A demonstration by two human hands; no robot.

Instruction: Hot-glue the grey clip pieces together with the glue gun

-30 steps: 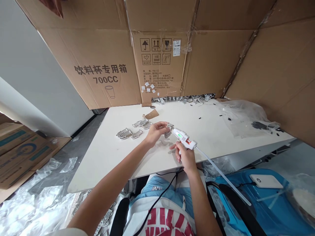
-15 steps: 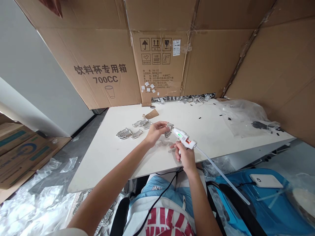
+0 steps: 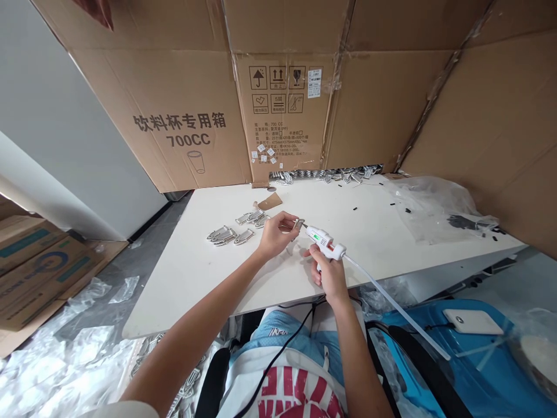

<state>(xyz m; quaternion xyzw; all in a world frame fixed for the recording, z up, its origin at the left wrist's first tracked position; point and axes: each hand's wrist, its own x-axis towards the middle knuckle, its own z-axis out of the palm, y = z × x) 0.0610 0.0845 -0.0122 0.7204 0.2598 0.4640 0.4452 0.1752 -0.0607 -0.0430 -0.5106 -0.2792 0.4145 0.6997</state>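
Observation:
My left hand (image 3: 278,234) pinches a small silver metal buckle-like piece (image 3: 298,223) above the white table. In my right hand (image 3: 327,271) is a white glue gun (image 3: 321,238) with a green light and a long glue stick (image 3: 400,307) running out of its back. The gun's nozzle points left and is at or very near the metal piece; whether they touch I cannot tell. Left of my left hand, several similar metal pieces lie in two groups, a nearer one (image 3: 223,235) and a farther one (image 3: 250,217).
A scrap of brown cardboard (image 3: 270,201) lies on the white table (image 3: 195,273). Cardboard walls (image 3: 287,128) stand behind, with many metal pieces (image 3: 322,174) in the gap below. At right are a clear plastic bag (image 3: 429,200), small black bits and a blue plastic chair (image 3: 418,342).
The metal piece in my left hand has turned and now shows a narrower side to me. The glue gun stays close to it, with only a slight shift.

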